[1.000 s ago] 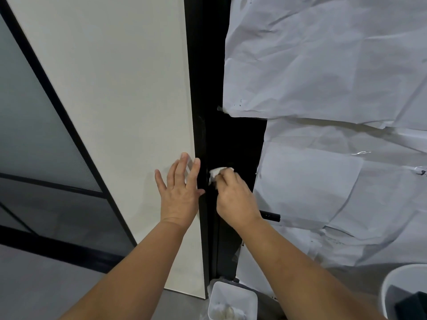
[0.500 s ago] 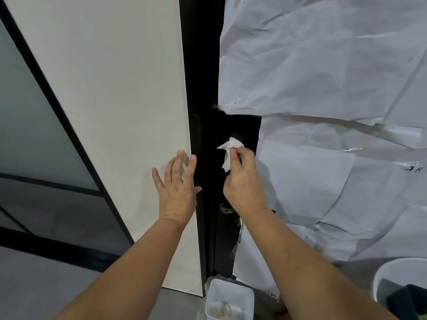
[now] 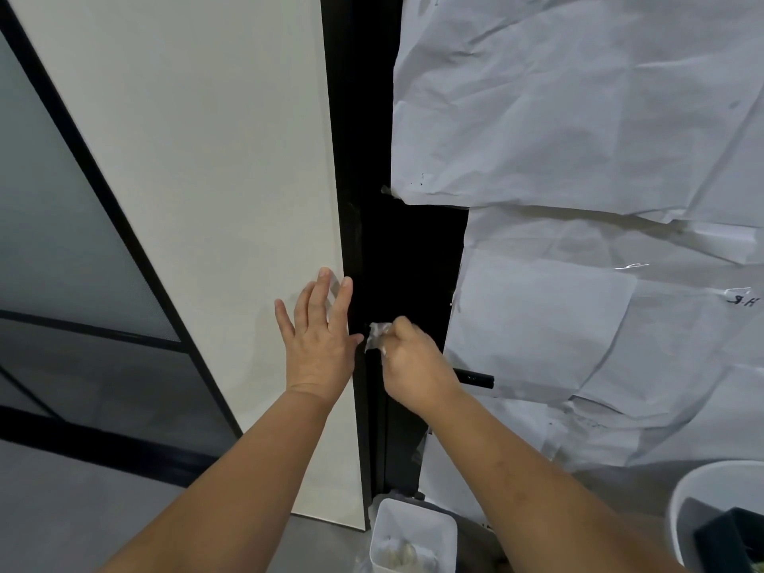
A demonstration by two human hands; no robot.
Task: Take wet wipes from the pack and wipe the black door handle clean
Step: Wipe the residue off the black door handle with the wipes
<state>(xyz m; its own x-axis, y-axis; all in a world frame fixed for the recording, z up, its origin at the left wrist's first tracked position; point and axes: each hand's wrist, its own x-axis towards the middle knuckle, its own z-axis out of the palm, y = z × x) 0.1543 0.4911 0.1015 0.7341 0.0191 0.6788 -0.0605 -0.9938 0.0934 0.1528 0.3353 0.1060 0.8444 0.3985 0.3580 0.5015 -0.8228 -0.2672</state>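
My right hand [image 3: 415, 366] grips a crumpled white wet wipe [image 3: 377, 333] and holds it against the black door edge [image 3: 407, 275]. The tip of the black door handle [image 3: 475, 379] sticks out to the right from behind that hand; the remainder is hidden. My left hand [image 3: 320, 332] lies flat with straight fingers on the white wall panel [image 3: 215, 167], right at the dark door frame. No pack of wipes is visible.
Crumpled white paper [image 3: 578, 117] covers the door to the right. A small white bin [image 3: 413, 535] with used wipes stands on the floor below. A white bucket [image 3: 694, 490] sits at the lower right. Dark glass panels [image 3: 62, 241] fill the left.
My right hand has come back down with the wipe, from higher on the black door edge to level with the handle. My left hand has stayed flat on the white panel.
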